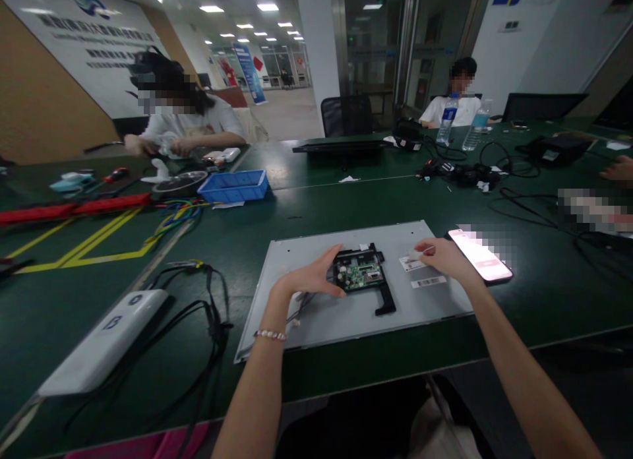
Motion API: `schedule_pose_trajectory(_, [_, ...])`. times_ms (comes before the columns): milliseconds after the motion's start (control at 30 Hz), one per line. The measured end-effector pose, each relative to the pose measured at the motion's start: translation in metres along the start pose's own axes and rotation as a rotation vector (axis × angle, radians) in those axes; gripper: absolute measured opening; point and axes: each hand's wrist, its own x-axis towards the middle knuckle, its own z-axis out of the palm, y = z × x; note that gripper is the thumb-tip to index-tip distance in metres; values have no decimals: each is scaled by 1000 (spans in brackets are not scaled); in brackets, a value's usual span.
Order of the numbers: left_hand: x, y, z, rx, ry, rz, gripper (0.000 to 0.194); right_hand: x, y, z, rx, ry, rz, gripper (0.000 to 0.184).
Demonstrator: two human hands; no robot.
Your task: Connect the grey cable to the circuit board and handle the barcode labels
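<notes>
A flat grey metal panel (pixel 316 327) lies on the table in front of me. On it sits a black plastic bracket (pixel 386 299) framing a green circuit board (pixel 359 275). My left hand (pixel 312 274) is at the bracket's left end, thumb and fingers spread apart along its two sides; whether they press on it I cannot tell. Over the panel's right part, my right hand (pixel 439 256) has its fingertips pinched together just above a white label (pixel 411 264). Something small and pale may be between them, too small to name. Below is a barcode sticker (pixel 428 282).
A lit phone (pixel 481 254) lies right of the panel. On the left are a white power strip (pixel 106 340), black cables (pixel 215 314) and a blue bin (pixel 235 187). A black flat screen (pixel 341 147) lies farther back. Two bottles (pixel 448 121) stand behind. Other people sit across the table.
</notes>
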Motion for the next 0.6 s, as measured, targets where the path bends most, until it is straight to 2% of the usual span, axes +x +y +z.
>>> schedule_pose_trajectory(167, [0,1,0,-4,5,4,116,-1,-5,2,78,-14,28,18])
schedule_pose_trajectory(433, [0,3,0,12,11,20,119,-7,-23,22,432,-227,-2,21])
schedule_pose_trajectory(533, [1,13,1,52,75,54,116,-10,-34,29,451,-287,-54,22])
schedule_pose_trajectory(600, [3,26,1,76,152,79,104,-12,-40,33,411,-292,-78,22])
